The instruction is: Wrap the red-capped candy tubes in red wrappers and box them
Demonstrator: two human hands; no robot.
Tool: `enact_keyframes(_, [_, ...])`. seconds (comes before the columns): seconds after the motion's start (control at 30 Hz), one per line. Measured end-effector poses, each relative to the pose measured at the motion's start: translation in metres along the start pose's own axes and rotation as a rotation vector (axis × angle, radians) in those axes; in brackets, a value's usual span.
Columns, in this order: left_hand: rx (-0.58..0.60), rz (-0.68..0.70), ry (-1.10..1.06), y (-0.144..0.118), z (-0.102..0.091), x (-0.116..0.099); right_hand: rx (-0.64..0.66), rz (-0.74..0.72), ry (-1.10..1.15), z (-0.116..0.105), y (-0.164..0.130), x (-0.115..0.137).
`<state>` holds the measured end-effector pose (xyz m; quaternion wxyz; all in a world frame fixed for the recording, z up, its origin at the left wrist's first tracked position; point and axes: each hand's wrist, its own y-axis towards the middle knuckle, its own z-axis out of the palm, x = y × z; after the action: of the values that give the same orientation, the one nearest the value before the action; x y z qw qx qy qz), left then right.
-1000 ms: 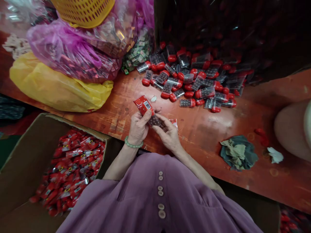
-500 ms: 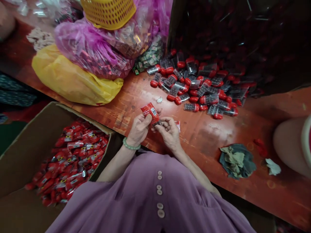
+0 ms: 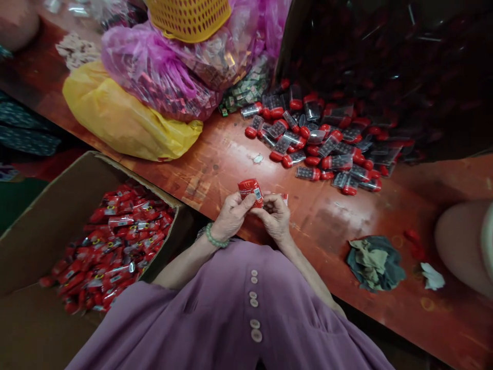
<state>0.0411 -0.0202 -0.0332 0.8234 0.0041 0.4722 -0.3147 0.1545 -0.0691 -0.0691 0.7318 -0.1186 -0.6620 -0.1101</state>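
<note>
A small red printed packet point(image 3: 251, 192) with a white barcode label is held up over the table edge. My left hand point(image 3: 230, 217), with a green bead bracelet at the wrist, pinches it between thumb and fingers. At the packet's lower right side, my right hand point(image 3: 276, 217) is closed, its thumb and fingertips against the packet's edge. Partly hidden behind those fingers lies a red-and-white piece point(image 3: 284, 197) on the table. Farther off is a heap of clear tubes with red caps and dark contents point(image 3: 337, 162).
A cardboard box point(image 3: 90, 169) of red-wrapped items point(image 3: 119, 231) stands at lower left. Yellow point(image 3: 127, 115) and pink bags point(image 3: 162, 72), with a yellow basket point(image 3: 188, 20), sit at the back. A crumpled dark bag point(image 3: 375, 262) and a pale bucket point(image 3: 462, 241) are on the right.
The packet has turned more upright, and its dark lower end no longer shows. Both hands still hold it. The whole view has shifted slightly.
</note>
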Motion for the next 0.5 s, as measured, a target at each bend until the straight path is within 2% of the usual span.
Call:
enact_keyframes(0.2, [0.015, 0.045, 0.095, -0.007, -0.011, -0.002, 0.097, -0.151, -0.132, 0.002, 0.000, -0.002])
enact_keyframes(0.3, [-0.032, 0.046, 0.167, -0.022, -0.021, -0.020, 0.254, -0.195, -0.311, 0.004, 0.001, 0.005])
enact_keyframes(0.4, [-0.229, 0.143, 0.267, -0.046, -0.041, -0.047, 0.393, -0.210, -0.450, -0.001, -0.001, 0.015])
enact_keyframes(0.5, [-0.504, 0.329, 0.464, -0.074, -0.071, -0.070, 0.307, -0.224, -0.568, -0.018, -0.006, 0.019])
